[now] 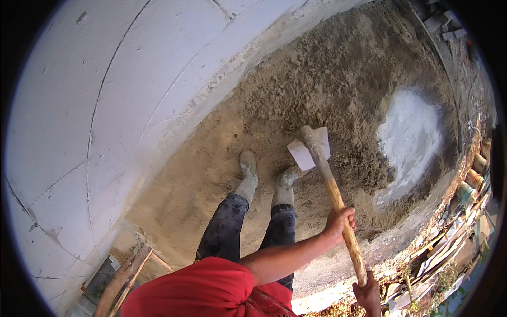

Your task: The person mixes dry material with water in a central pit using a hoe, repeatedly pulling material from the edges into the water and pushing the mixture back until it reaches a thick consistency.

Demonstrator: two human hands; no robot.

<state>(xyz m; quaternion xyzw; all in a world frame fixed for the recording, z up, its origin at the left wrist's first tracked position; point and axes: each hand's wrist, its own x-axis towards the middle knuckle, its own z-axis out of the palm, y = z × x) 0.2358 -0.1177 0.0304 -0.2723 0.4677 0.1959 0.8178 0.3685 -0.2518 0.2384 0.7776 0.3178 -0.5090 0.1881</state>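
Observation:
I hold a hoe [332, 190] with a rough wooden handle and a broad, pale flat blade. My left hand [339, 225] is closed round the middle of the handle. Lower down, my right hand [368, 294] is closed round its end, near the bottom edge of the view. The blade is just ahead of my right boot, over the damp brown sand [338, 74]; whether it touches the sand I cannot tell. To the right of the blade, a pool of grey, wet-looking material [412, 137] lies in a hollow ringed by the sand.
A pale block wall [127, 95] runs along the left side. My boots [247, 171] stand on trodden sand. At lower left wooden poles [124, 280] lean by the wall. Scrap boards [449, 243] and roof tiles [473, 181] are piled at right; grey blocks [449, 26] lie far right.

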